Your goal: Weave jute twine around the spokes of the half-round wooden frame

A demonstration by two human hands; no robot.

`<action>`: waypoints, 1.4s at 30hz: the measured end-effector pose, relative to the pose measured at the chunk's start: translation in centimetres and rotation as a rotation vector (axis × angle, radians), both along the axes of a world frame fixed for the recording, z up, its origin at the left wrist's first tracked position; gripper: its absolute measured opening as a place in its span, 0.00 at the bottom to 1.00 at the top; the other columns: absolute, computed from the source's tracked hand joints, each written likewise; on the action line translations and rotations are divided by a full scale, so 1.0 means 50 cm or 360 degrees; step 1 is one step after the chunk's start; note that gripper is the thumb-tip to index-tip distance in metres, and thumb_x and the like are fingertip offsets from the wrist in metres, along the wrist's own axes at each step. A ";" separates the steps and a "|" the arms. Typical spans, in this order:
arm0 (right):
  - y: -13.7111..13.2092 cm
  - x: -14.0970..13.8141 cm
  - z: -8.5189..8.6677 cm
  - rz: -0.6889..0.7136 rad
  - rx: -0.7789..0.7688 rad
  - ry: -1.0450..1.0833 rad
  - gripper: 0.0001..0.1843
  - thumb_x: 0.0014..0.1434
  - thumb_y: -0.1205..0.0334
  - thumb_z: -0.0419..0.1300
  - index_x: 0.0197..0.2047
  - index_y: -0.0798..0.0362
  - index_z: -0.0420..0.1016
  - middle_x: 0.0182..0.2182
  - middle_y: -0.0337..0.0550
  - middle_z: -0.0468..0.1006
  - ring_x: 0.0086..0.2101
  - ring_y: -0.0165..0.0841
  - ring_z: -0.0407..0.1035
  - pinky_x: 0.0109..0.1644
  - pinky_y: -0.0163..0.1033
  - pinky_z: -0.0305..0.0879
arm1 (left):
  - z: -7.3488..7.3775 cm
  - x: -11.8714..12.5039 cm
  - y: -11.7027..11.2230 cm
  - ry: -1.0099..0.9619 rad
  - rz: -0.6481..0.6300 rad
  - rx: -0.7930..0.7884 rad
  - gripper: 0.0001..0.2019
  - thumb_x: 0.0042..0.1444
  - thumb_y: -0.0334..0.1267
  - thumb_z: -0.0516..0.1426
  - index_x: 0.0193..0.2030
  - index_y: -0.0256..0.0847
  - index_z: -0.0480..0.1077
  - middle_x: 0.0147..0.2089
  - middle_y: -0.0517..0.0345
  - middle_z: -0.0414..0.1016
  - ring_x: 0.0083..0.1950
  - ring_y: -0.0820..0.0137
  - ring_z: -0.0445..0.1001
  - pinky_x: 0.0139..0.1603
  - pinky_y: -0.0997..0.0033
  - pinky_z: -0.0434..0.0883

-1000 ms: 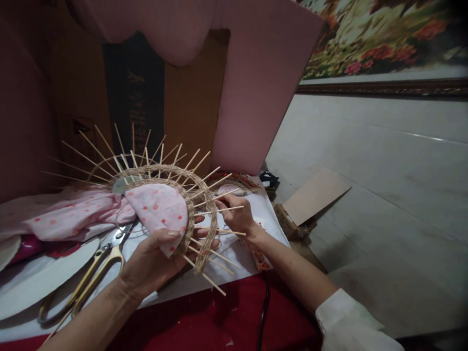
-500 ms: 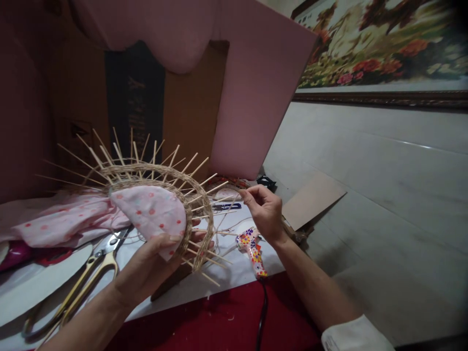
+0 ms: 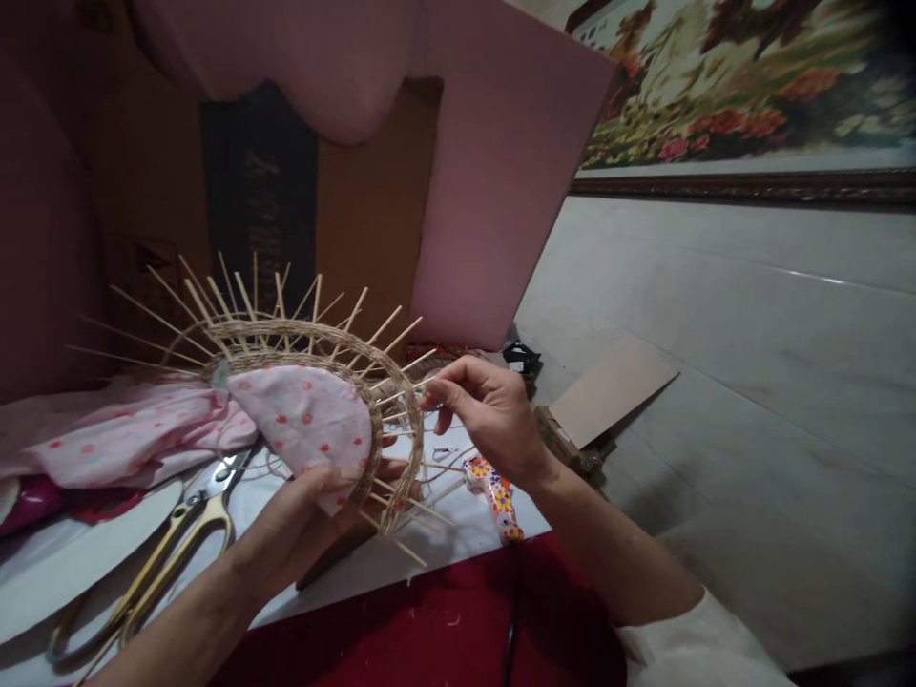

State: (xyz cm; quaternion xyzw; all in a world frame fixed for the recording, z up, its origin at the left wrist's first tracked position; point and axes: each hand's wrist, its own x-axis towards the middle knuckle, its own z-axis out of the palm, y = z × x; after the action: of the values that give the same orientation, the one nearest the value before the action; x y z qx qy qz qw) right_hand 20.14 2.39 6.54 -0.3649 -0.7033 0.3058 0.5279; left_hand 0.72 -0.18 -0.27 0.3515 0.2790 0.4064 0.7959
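Okay, woven half-round [image 3: 307, 415] sits in the left hand [image 3: 304, 520], clamped thumb-on-cloth, long axis slanting down-right; its stick tips lie just left of the right hand's [image 3: 493, 415] fingertips. Right thumb and forefinger together, can't tell if on cord. Versus half a second ago, right hand's closer to the sticks.

You are counting two hands [image 3: 493, 415], one held woven piece [image 3: 315, 405], one gold-handled scissors [image 3: 184, 521] at eight o'clock, one painting [image 3: 744, 91] at two.

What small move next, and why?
Perhaps ease the right hand along the nearest stick toward the woven piece: its fingertips sit out by the stick's tip, while the left hand holds that piece. What those fingertips grip, if anything, is unclear.
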 end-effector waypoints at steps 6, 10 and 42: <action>0.034 0.054 0.000 -0.0345 0.0218 -0.0136 0.10 0.57 0.59 0.61 0.28 0.55 0.72 0.22 0.37 0.73 0.21 0.23 0.61 0.24 0.31 0.58 | 0.008 -0.007 -0.002 -0.0170 0.0075 -0.0047 0.14 0.51 0.32 0.54 0.40 0.30 0.78 0.44 0.41 0.80 0.48 0.51 0.76 0.55 0.55 0.68; 0.057 0.074 -0.019 -0.0446 0.0240 -0.0152 0.10 0.56 0.58 0.61 0.27 0.55 0.73 0.21 0.36 0.71 0.22 0.25 0.61 0.25 0.32 0.57 | 0.004 -0.011 -0.002 -0.0209 0.0060 -0.0029 0.15 0.52 0.32 0.54 0.44 0.33 0.77 0.46 0.43 0.80 0.49 0.50 0.75 0.56 0.52 0.67; 0.102 0.083 -0.004 0.0097 -0.0719 0.0514 0.19 0.39 0.55 0.71 0.26 0.56 0.69 0.18 0.36 0.72 0.15 0.19 0.55 0.16 0.27 0.40 | 0.019 0.001 -0.016 -0.0129 -0.0104 0.0035 0.17 0.53 0.29 0.50 0.43 0.32 0.78 0.41 0.45 0.81 0.46 0.55 0.76 0.53 0.58 0.68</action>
State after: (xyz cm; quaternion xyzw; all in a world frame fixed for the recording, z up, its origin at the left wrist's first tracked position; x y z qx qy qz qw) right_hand 24.30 7.48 6.34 -0.3986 -0.5347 0.5248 0.5289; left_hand 0.78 -1.00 0.70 0.3524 0.2305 0.3973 0.8154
